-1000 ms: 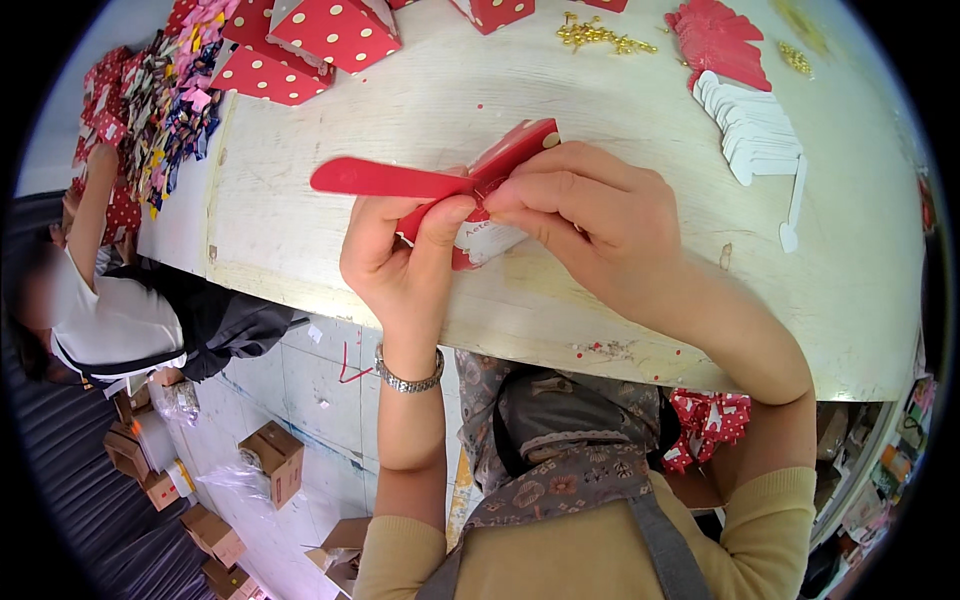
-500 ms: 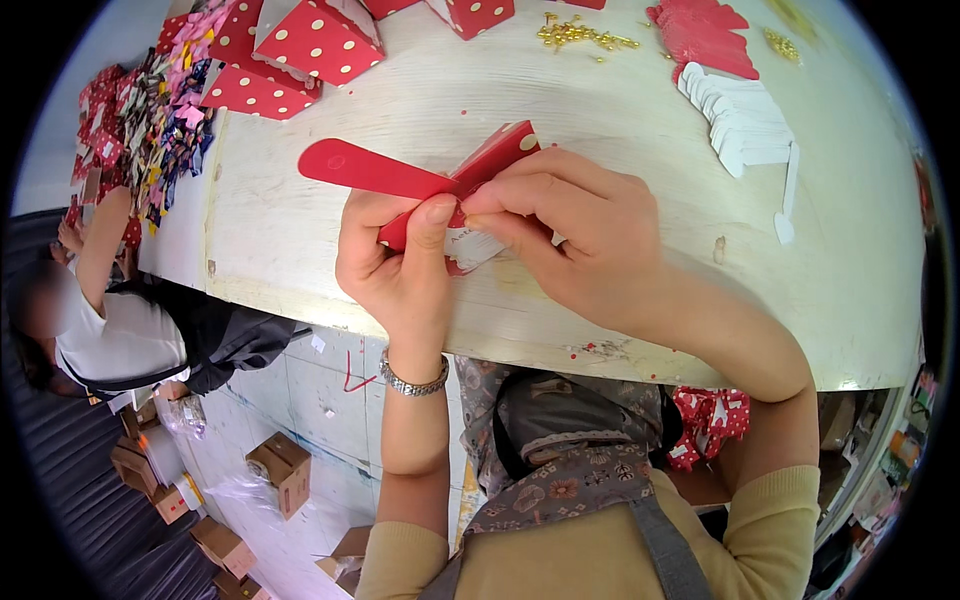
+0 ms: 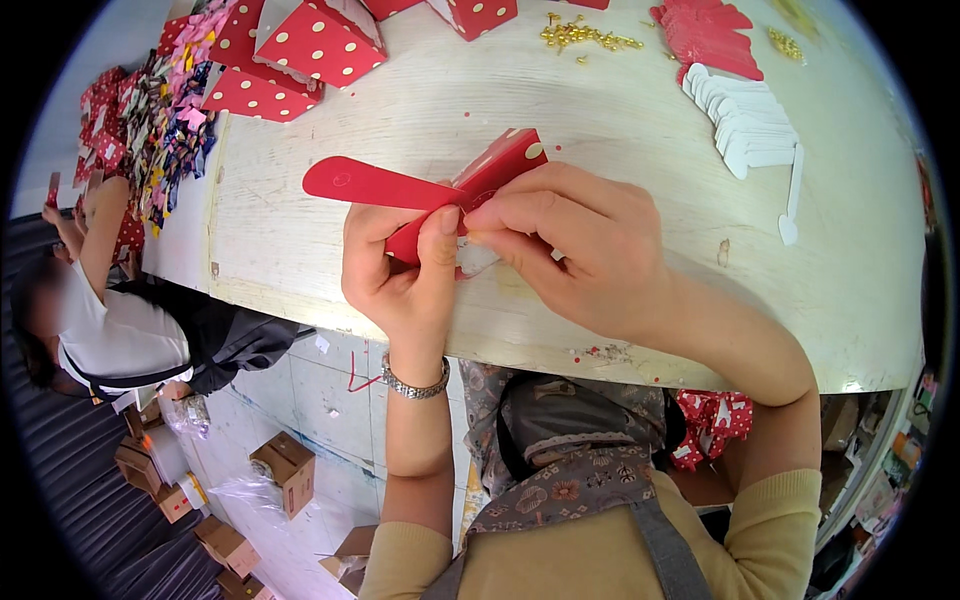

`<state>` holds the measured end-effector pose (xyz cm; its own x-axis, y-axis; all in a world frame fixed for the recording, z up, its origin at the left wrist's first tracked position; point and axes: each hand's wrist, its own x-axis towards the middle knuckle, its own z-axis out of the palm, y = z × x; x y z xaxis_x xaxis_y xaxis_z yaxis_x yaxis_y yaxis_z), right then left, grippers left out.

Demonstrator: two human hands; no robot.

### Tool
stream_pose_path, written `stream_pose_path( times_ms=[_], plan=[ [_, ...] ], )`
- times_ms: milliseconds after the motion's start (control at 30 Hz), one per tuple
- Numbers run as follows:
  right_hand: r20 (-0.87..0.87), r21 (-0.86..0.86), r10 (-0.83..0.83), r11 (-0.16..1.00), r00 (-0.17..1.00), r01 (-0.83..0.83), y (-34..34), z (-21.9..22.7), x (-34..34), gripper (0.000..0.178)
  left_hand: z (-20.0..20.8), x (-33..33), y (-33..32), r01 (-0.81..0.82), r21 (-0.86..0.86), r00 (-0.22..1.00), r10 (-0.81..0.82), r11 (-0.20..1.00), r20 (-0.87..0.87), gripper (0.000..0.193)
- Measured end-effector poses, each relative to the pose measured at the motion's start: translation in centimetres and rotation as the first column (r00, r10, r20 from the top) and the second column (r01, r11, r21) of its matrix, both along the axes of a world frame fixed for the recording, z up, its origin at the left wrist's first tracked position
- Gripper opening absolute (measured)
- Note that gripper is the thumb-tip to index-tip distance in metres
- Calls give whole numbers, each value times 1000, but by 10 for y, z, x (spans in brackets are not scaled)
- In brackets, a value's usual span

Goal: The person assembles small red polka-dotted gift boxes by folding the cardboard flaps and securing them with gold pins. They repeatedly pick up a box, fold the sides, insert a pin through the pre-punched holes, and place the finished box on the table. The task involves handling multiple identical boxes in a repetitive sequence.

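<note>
Above the near part of the table, my left hand (image 3: 400,265) grips a small red paper box (image 3: 515,155) with cream dots, thumb on top. A long red paper strip (image 3: 375,184) with a rounded end sticks out to the left from the box, lying over my left fingers. My right hand (image 3: 595,240) is closed in a pinch where the strip meets the box, its fingertips close to my left thumb. Whatever those fingertips hold is too small and covered to make out. Part of the box's pale side shows below, between the hands.
Dotted red boxes (image 3: 320,42) stand at the far left, beside a heap of colourful ribbon bows (image 3: 185,110). Small gold fasteners (image 3: 590,38), red strips (image 3: 710,40) and white strips (image 3: 745,120) lie at the far right. A co-worker (image 3: 130,330) is at the table's left end.
Both hands and the box have shifted slightly down and right, and the box has tilted, showing less of its pale side. The co-worker's hand has risen with something red.
</note>
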<state>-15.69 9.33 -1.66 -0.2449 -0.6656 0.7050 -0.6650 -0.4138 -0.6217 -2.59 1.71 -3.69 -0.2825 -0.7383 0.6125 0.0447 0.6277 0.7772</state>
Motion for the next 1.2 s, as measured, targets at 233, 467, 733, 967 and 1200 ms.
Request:
stream_pose_path(
  times_ms=[233, 467, 733, 967, 1200],
  plan=[
    [-20, 17, -29, 999, 999, 29, 2, 5, 0, 10, 1, -6, -1, -30, -81, 998, 26, 996, -51, 19],
    [14, -6, -22, 1000, 1000, 22, -1, 5, -2, 8, -1, -6, -4, 43, -26, 995, -45, 999, -85, 27],
    [110, 91, 23, 995, 994, -33, 0, 8, -1, 8, -3, -4, -5, 47, -45, 997, -50, 998, -63, 30],
    [38, 83, 1, 997, 999, -4, -3, 9, -5, 10, 0, -3, -4, 41, -49, 999, -39, 998, 35, 30],
    [-329, 31, -38, 998, 943, 51, 0, 17, -19, 15, 2, 3, -5, 147, 81, 989, -144, 986, -40, 19]
  ],
)
